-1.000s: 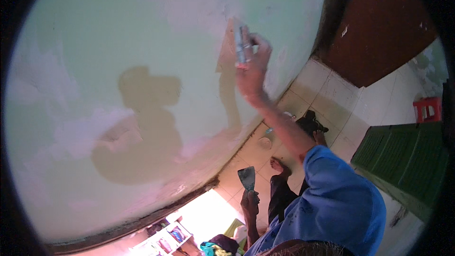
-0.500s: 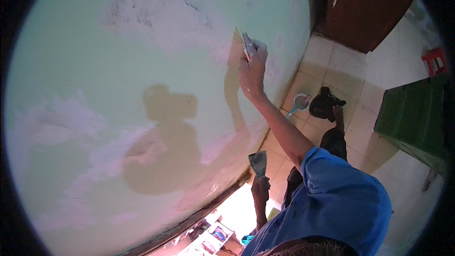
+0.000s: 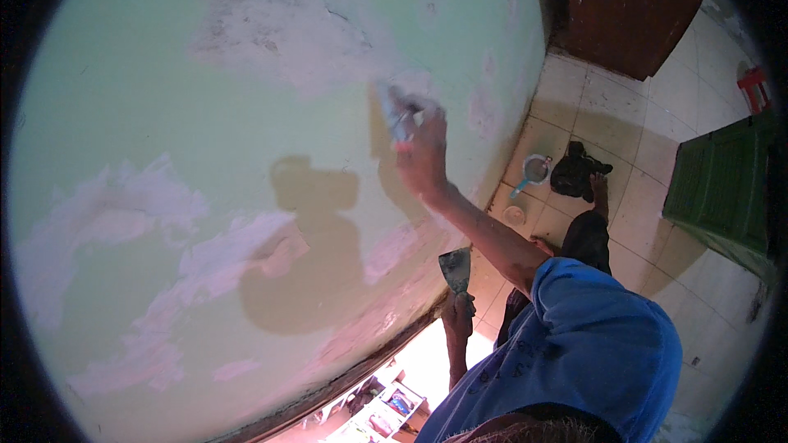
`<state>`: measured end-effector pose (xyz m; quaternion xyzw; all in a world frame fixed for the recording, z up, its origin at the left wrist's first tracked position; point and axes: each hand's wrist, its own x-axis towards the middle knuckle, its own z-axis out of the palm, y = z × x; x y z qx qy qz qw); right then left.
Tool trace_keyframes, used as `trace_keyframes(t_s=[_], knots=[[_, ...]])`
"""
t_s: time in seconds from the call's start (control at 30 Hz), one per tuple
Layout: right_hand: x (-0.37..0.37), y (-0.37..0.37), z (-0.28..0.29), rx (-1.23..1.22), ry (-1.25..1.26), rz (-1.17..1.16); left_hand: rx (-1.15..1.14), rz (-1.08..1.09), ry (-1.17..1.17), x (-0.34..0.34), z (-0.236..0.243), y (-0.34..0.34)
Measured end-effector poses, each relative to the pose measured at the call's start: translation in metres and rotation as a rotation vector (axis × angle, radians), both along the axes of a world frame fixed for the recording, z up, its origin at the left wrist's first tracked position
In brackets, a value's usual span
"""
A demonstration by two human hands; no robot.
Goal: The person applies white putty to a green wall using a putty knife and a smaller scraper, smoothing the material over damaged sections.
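My right hand (image 3: 425, 143) is closed round a flat scraper (image 3: 392, 111), blurred by motion, at the pale green wall (image 3: 222, 131). The scraper is just below the right end of a large whitish filler patch (image 3: 287, 33); whether its edge touches the wall I cannot tell. Lower down, my left hand (image 3: 458, 310) grips a putty knife (image 3: 455, 269), its wide, stained blade pointing up, away from my body. More whitish patches (image 3: 123, 209) mark the wall's left and lower parts. Shadows of my head and right arm fall across it.
On the tiled floor (image 3: 566, 94) stand a blue-handled pot (image 3: 537, 168) and a small pale bowl (image 3: 514, 215), beside a black bag-like bundle (image 3: 578, 172) near my foot. A brown wooden panel (image 3: 628, 8), a green cabinet-like piece (image 3: 722, 180) and a red object (image 3: 753, 89) are to the right.
My right hand and the scraper have moved left and downward along the wall. My left hand still holds the putty knife. The small pale bowl has come into sight from behind my right arm.
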<state>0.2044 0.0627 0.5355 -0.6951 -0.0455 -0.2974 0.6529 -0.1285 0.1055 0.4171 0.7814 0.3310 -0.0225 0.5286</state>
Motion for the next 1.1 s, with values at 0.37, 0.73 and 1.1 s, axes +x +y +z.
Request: trace_keyframes(t_s=[0.37,0.73,1.1], knots=[[0.024,0.014,0.058,0.043,-0.046,-0.059,0.019,0.031,0.003,0.009,0.008,-0.001],[0.04,0.0,0.065,0.055,-0.004,-0.165,-0.013,-0.005,-0.051,0.01,0.005,0.007],[0.009,-0.016,0.001,-0.013,-0.075,0.019,0.093,-0.028,-0.076,0.001,0.0,0.017]])
